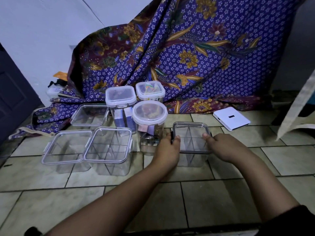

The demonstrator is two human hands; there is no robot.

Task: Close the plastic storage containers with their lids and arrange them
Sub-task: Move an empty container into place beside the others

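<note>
Single head-worn wide view, facing forward and down, close over tiled floor (204, 201)

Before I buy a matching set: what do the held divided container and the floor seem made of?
Divided container: clear rigid plastic, glossy; its dividers show through the walls. Floor: likely glazed ceramic tile, going by grout lines and faint sheen.

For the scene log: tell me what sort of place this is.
Probably a room in a home: tiled floor, patterned cloth draped at the back, a dark door at left.
</note>
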